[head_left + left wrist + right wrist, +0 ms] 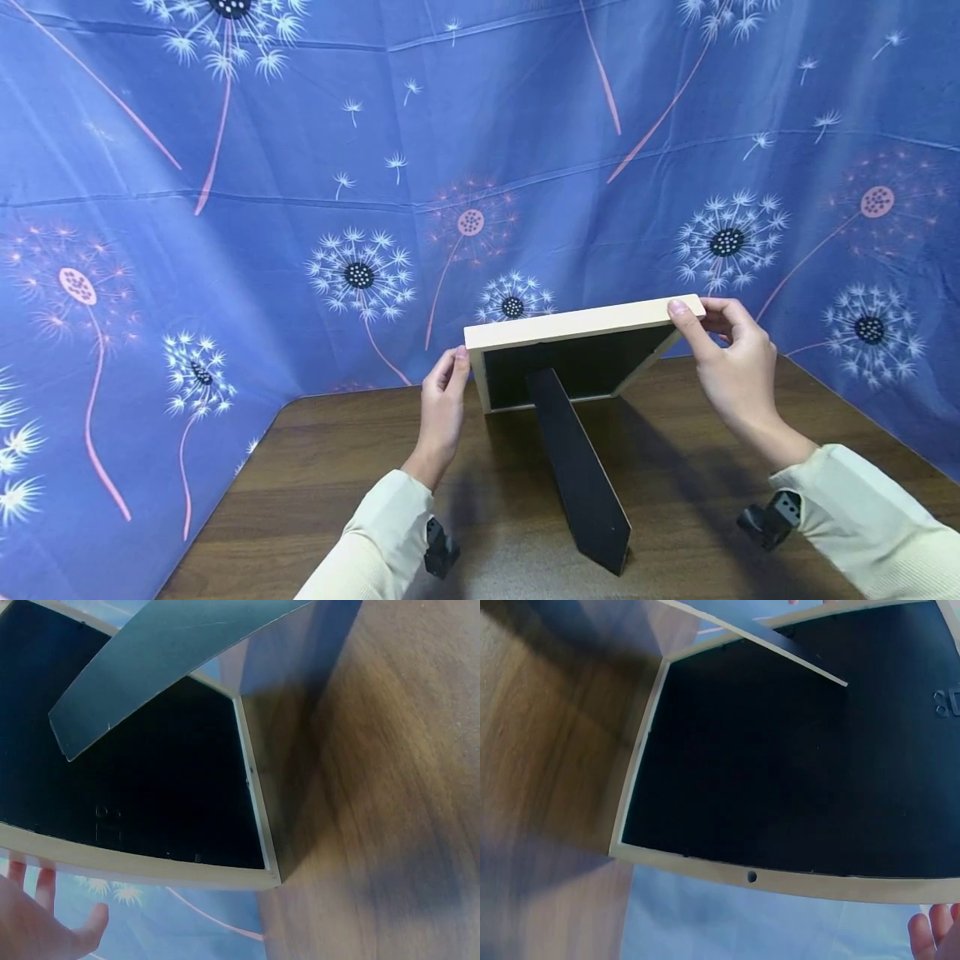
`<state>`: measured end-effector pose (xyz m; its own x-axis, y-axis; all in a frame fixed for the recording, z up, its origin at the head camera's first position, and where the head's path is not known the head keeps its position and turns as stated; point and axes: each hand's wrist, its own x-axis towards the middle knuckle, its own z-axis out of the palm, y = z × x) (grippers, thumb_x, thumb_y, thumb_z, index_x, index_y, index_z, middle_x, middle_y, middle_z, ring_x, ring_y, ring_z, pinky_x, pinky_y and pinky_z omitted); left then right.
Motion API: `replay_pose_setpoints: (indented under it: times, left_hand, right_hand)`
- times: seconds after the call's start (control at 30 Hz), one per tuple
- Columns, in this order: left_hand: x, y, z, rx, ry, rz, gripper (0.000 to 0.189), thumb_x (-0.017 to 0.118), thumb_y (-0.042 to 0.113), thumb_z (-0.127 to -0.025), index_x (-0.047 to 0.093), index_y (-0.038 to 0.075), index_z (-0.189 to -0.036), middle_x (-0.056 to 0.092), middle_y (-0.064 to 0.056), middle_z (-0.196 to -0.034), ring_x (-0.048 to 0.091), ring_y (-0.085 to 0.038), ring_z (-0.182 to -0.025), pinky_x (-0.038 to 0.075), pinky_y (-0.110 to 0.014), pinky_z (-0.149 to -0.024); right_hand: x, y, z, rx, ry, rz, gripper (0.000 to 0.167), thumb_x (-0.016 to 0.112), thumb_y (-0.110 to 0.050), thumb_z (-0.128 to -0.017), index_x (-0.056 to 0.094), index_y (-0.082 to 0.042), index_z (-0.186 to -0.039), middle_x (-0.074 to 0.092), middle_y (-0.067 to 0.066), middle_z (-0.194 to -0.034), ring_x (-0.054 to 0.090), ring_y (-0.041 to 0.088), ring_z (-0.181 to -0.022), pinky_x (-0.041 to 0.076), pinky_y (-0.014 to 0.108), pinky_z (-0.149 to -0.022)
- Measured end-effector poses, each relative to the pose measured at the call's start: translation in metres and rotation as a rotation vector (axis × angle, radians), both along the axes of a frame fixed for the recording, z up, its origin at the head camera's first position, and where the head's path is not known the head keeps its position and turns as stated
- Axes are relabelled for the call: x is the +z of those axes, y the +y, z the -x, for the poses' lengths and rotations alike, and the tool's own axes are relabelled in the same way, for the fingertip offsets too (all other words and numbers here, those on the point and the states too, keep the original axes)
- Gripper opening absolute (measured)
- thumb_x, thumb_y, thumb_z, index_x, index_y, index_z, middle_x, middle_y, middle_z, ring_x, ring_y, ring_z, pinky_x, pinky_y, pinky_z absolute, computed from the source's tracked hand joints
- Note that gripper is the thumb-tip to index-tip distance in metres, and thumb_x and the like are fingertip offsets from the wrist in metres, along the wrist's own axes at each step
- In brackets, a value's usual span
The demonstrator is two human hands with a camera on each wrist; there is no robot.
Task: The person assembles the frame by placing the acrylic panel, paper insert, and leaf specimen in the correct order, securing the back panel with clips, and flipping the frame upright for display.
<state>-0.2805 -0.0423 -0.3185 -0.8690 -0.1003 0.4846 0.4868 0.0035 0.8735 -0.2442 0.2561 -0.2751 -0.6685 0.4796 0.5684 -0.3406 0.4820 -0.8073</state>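
Observation:
A photo frame [588, 322] with a pale wooden border stands on the table, its black backing board [172, 780] toward me and its face hidden. A black easel leg [581, 471] slants from the backing toward me. My left hand [441, 408] holds the frame's left side near the upper corner, thumb at the border. At the upper right corner, my right hand [738, 367] grips the border, thumb on top and fingers curled behind. In the right wrist view, a small metal hanger [949, 703] shows on the backing and a dark hole marks the border.
A brown wood-grain table [315, 475] lies under the frame. Blue cloth [262, 275] with a dandelion print hangs behind it and along both sides. Dark wrist devices are strapped at both pale sleeves [382, 533].

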Motion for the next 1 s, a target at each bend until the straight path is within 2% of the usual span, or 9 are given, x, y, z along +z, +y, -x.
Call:
replay_pose_setpoints:
  times: [0.2,0.37,0.57,0.67,0.73,0.83,0.93,1.0]
  left_hand:
    - [-0.001,0.002,-0.006,0.008,0.008,0.034,0.031,0.051,0.020,-0.108,0.068,-0.005,-0.113,0.065,-0.003,-0.099,0.056,-0.012,-0.096,0.045,-0.026,-0.092]
    - [-0.002,0.004,-0.013,-0.009,0.025,0.076,0.029,0.054,0.020,-0.106,0.070,-0.003,-0.115,0.071,-0.010,-0.108,0.063,-0.010,-0.098,0.049,-0.025,-0.092]
    - [-0.003,0.006,-0.020,0.001,0.078,0.150,0.026,0.058,0.020,-0.104,0.072,0.000,-0.112,0.073,-0.011,-0.104,0.066,-0.015,-0.099,0.051,-0.040,-0.094]
    - [-0.004,0.007,-0.022,-0.004,0.099,0.169,0.025,0.059,0.020,-0.103,0.073,0.001,-0.111,0.073,-0.009,-0.101,0.065,-0.017,-0.098,0.050,-0.042,-0.094]
    - [-0.005,0.007,-0.022,-0.009,0.098,0.168,0.025,0.058,0.020,-0.104,0.073,0.002,-0.112,0.073,-0.009,-0.102,0.065,-0.016,-0.098,0.051,-0.039,-0.093]
    - [-0.006,0.007,-0.021,-0.018,0.072,0.136,0.027,0.057,0.020,-0.105,0.072,0.001,-0.116,0.072,-0.010,-0.107,0.065,-0.017,-0.102,0.051,-0.034,-0.093]
    - [-0.009,0.006,-0.017,-0.013,0.045,0.115,0.028,0.055,0.020,-0.106,0.070,0.000,-0.119,0.072,-0.012,-0.112,0.066,-0.019,-0.107,0.050,-0.029,-0.095]
    - [-0.013,0.006,-0.014,0.000,0.023,0.125,0.029,0.054,0.021,-0.107,0.070,0.000,-0.119,0.072,-0.013,-0.113,0.066,-0.020,-0.107,0.050,-0.029,-0.095]
  right_hand:
    - [-0.001,0.006,0.003,-0.011,-0.007,-0.017,0.046,0.069,-0.037,-0.095,0.067,-0.004,-0.127,0.054,-0.033,-0.083,0.053,-0.010,-0.084,0.037,0.016,-0.074]
    - [0.001,0.010,0.006,-0.027,-0.001,-0.023,0.046,0.069,-0.037,-0.095,0.068,-0.003,-0.125,0.053,-0.036,-0.081,0.053,-0.012,-0.082,0.036,0.016,-0.074]
    - [0.003,0.017,0.010,-0.053,-0.003,-0.029,0.044,0.070,-0.038,-0.095,0.068,-0.004,-0.122,0.053,-0.034,-0.084,0.051,-0.012,-0.084,0.034,0.018,-0.078]
    - [0.005,0.018,0.010,-0.077,0.047,-0.056,0.041,0.071,-0.035,-0.094,0.067,-0.004,-0.121,0.050,-0.031,-0.092,0.048,-0.012,-0.090,0.032,0.019,-0.082]
    - [0.006,0.017,0.010,-0.093,0.104,-0.093,0.038,0.073,-0.031,-0.093,0.068,-0.003,-0.119,0.047,-0.029,-0.098,0.045,-0.011,-0.096,0.031,0.021,-0.087]
    - [0.009,0.013,0.007,-0.090,0.200,-0.167,0.035,0.076,-0.024,-0.091,0.070,-0.002,-0.118,0.047,-0.025,-0.107,0.043,-0.006,-0.106,0.032,0.030,-0.094]
    - [0.011,0.007,0.003,-0.050,0.279,-0.248,0.030,0.078,-0.018,-0.089,0.074,-0.002,-0.113,0.059,-0.007,-0.114,0.046,0.009,-0.113,0.030,0.044,-0.097]
    - [0.012,0.002,-0.001,-0.022,0.314,-0.306,0.027,0.079,-0.017,-0.087,0.076,-0.002,-0.109,0.063,0.007,-0.115,0.047,0.020,-0.112,0.028,0.048,-0.094]
